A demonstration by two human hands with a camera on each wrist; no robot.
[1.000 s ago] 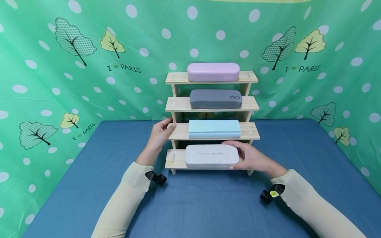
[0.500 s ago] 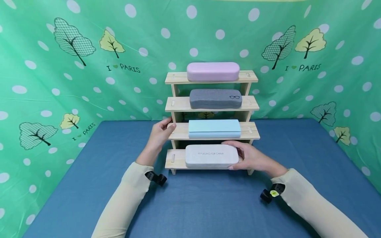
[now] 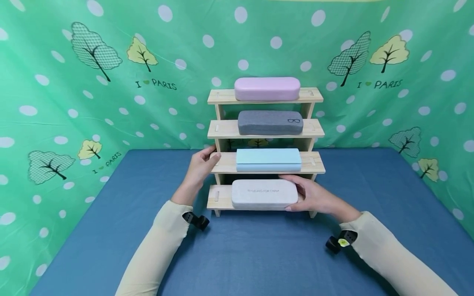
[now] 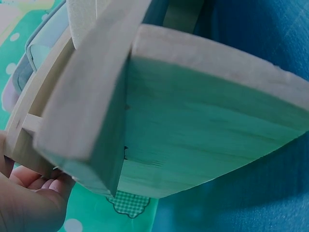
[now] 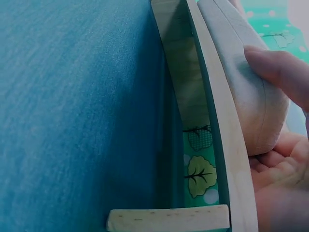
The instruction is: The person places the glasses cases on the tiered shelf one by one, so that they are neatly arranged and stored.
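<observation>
A four-tier wooden display rack point(image 3: 221, 200) stands on the blue cloth with one glasses case per shelf. On the lowest shelf lies a pale grey-white glasses case point(image 3: 263, 195) lettered "REFUELING FOR CHINA". My right hand point(image 3: 317, 196) grips this case's right end, thumb in front and fingers behind; the right wrist view shows the thumb pressed on its side point(image 5: 263, 104). My left hand point(image 3: 198, 172) holds the left end of the shelf above, its thumb on top and its other fingers partly hidden at the edge. A light blue glasses case point(image 3: 268, 159) rests on that shelf.
Higher up sit a grey fabric glasses case point(image 3: 270, 123) with a spectacles print and, on the top shelf, a lilac glasses case point(image 3: 267, 89). Close behind the rack hangs a green dotted curtain point(image 3: 207, 61). Blue cloth point(image 3: 259, 255) covers the table in front.
</observation>
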